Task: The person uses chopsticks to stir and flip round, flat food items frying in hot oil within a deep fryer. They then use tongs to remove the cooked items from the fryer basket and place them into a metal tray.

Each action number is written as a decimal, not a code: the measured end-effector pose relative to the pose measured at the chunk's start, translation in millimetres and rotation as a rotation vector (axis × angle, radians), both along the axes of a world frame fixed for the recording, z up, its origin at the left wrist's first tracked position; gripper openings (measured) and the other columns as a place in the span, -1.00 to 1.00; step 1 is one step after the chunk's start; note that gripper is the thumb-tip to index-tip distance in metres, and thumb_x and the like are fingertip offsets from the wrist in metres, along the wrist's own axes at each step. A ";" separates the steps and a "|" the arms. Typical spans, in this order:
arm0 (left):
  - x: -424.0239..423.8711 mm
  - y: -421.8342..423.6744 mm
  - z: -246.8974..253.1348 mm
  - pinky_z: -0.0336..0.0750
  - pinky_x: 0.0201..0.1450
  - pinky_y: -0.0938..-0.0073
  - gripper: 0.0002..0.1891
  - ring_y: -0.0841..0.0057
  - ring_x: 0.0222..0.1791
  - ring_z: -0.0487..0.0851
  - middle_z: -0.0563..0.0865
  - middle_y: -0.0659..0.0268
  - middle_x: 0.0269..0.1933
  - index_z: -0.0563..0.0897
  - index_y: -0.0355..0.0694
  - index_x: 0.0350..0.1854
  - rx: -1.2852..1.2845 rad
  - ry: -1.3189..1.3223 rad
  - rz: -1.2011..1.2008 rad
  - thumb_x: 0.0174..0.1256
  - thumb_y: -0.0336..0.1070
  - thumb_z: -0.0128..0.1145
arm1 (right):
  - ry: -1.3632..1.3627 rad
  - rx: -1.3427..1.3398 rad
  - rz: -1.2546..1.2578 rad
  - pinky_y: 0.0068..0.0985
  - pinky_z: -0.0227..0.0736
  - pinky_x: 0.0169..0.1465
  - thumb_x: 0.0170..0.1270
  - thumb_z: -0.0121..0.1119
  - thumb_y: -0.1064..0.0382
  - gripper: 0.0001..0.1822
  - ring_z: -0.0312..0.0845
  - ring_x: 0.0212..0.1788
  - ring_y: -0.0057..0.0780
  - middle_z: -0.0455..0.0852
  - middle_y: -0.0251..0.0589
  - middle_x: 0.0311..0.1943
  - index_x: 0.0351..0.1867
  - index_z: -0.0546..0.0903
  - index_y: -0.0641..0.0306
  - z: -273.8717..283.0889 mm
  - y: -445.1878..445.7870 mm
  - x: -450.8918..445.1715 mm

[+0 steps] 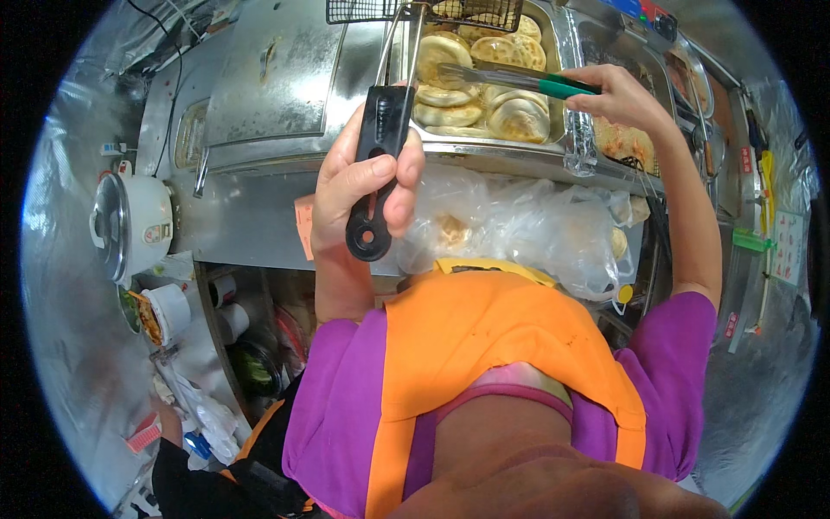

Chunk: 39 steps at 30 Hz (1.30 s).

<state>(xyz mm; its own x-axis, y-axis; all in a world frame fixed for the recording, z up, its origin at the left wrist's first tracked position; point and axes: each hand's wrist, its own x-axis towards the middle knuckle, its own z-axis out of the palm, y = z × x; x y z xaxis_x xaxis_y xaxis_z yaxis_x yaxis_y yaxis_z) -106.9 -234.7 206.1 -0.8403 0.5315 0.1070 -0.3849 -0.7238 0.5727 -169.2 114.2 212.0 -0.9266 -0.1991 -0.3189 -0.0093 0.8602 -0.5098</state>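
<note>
My left hand (373,178) grips the black handle (382,123) of a wire fry basket (369,11), whose mesh end hangs over the far side of a steel pan. In that rectangular steel pan (559,84) lie several round browned flatbreads (447,58), stacked and overlapping. From the right, my right hand (616,97) holds metal tongs with green grips (551,86). The tong tips lie against a flatbread at the pan's left; whether they pinch it I cannot tell.
Left of the pan is a steel lid (279,71). A white rice cooker (146,220) and a white tub (170,314) stand at far left. Plastic bags (519,227) lie before my apron. At right, another fryer well (622,146) holds food. Another person's sleeve (188,480) shows lower left.
</note>
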 end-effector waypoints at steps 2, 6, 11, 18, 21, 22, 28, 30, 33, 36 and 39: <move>0.8 -1.3 0.7 0.48 -0.72 0.68 -0.29 0.62 -0.65 0.57 0.48 0.14 -0.34 0.02 -0.47 0.43 0.010 0.009 -0.017 0.28 -0.47 0.06 | 0.040 -0.007 0.042 -0.69 0.26 -0.58 0.18 0.34 0.09 -0.45 0.39 -0.58 -0.76 0.62 -0.40 -0.51 0.19 0.58 0.23 -8.7 2.2 -4.1; 3.9 -4.1 2.3 0.46 -0.72 0.70 -0.28 0.62 -0.65 0.57 0.48 0.14 -0.34 0.01 -0.47 0.43 0.004 0.002 -0.025 0.28 -0.48 0.06 | 0.052 -0.074 -0.011 -0.73 0.25 -0.57 0.21 0.31 0.08 -0.52 0.37 -0.57 -0.80 0.58 -0.46 -0.54 0.16 0.62 0.16 14.2 8.5 9.3; 6.2 -2.2 6.4 0.42 -0.72 0.72 -0.26 0.63 -0.66 0.55 0.47 0.14 -0.34 -0.01 -0.48 0.43 -0.003 0.010 0.006 0.27 -0.48 0.07 | 0.290 -0.009 0.143 -0.61 0.32 -0.47 0.24 0.28 0.09 -0.49 0.40 -0.51 -0.75 0.58 -0.51 -0.49 0.21 0.58 0.17 22.8 37.1 16.5; 5.1 -0.5 4.9 0.42 -0.72 0.72 -0.27 0.63 -0.67 0.54 0.47 0.15 -0.35 -0.01 -0.48 0.43 -0.005 0.020 -0.021 0.27 -0.47 0.07 | 0.623 0.582 0.371 -0.33 0.55 -0.33 0.18 0.27 0.20 -0.51 0.67 -0.45 -0.30 0.71 -0.15 -0.44 0.20 0.56 -0.10 6.6 -17.2 45.0; 5.9 -2.1 4.7 0.45 -0.72 0.71 -0.27 0.63 -0.67 0.54 0.47 0.15 -0.35 -0.01 -0.48 0.43 -0.010 0.017 -0.034 0.27 -0.47 0.07 | 0.622 0.677 0.394 -0.36 0.54 -0.40 0.18 0.23 0.28 -0.47 0.66 -0.47 -0.33 0.70 -0.17 -0.47 0.24 0.51 -0.09 3.7 -25.3 50.1; 6.1 -2.3 5.0 0.46 -0.71 0.70 -0.26 0.62 -0.67 0.54 0.47 0.15 -0.35 -0.01 -0.48 0.43 -0.010 0.016 -0.034 0.27 -0.47 0.07 | 0.626 0.703 0.406 -0.37 0.53 -0.42 0.19 0.21 0.30 -0.47 0.66 -0.47 -0.33 0.70 -0.17 -0.47 0.25 0.51 -0.08 2.8 -26.2 50.6; 7.2 -3.1 6.3 0.48 -0.71 0.69 -0.27 0.62 -0.66 0.54 0.47 0.14 -0.35 -0.01 -0.49 0.43 -0.011 0.012 -0.005 0.27 -0.47 0.07 | 0.649 0.753 0.459 -0.37 0.50 -0.46 0.20 0.16 0.35 -0.50 0.65 -0.50 -0.33 0.68 -0.17 -0.49 0.21 0.54 -0.07 2.8 -26.4 46.3; 7.2 -3.4 6.4 0.47 -0.71 0.69 -0.27 0.62 -0.66 0.54 0.47 0.14 -0.35 -0.01 -0.49 0.43 -0.009 0.013 -0.002 0.27 -0.47 0.07 | 0.646 0.769 0.468 -0.36 0.50 -0.45 0.18 0.20 0.34 -0.51 0.66 -0.50 -0.33 0.68 -0.17 -0.50 0.20 0.56 -0.05 1.6 -28.8 45.4; 6.6 -5.3 4.2 0.47 -0.71 0.69 -0.26 0.62 -0.66 0.54 0.47 0.14 -0.35 -0.01 -0.49 0.43 -0.010 0.021 -0.002 0.27 -0.47 0.07 | 0.589 0.713 0.478 -0.33 0.51 -0.41 0.12 0.27 0.31 -0.50 0.66 -0.48 -0.30 0.69 -0.15 -0.52 0.16 0.59 -0.02 9.7 -33.0 44.9; 6.7 -5.5 5.0 0.47 -0.71 0.69 -0.26 0.63 -0.66 0.54 0.47 0.14 -0.35 -0.01 -0.49 0.43 -0.021 0.017 0.005 0.27 -0.47 0.07 | 0.491 0.669 0.457 -0.29 0.52 -0.36 0.07 0.31 0.29 -0.51 0.66 -0.47 -0.23 0.69 -0.11 -0.54 0.12 0.62 0.01 13.7 -33.4 38.6; 6.4 -4.6 6.7 0.48 -0.71 0.69 -0.27 0.63 -0.66 0.55 0.47 0.14 -0.35 -0.01 -0.49 0.43 -0.015 0.018 -0.005 0.27 -0.48 0.07 | 0.444 0.645 0.451 -0.25 0.52 -0.31 0.06 0.35 0.25 -0.53 0.65 -0.45 -0.16 0.68 -0.08 -0.53 0.08 0.64 0.04 9.9 -34.7 28.4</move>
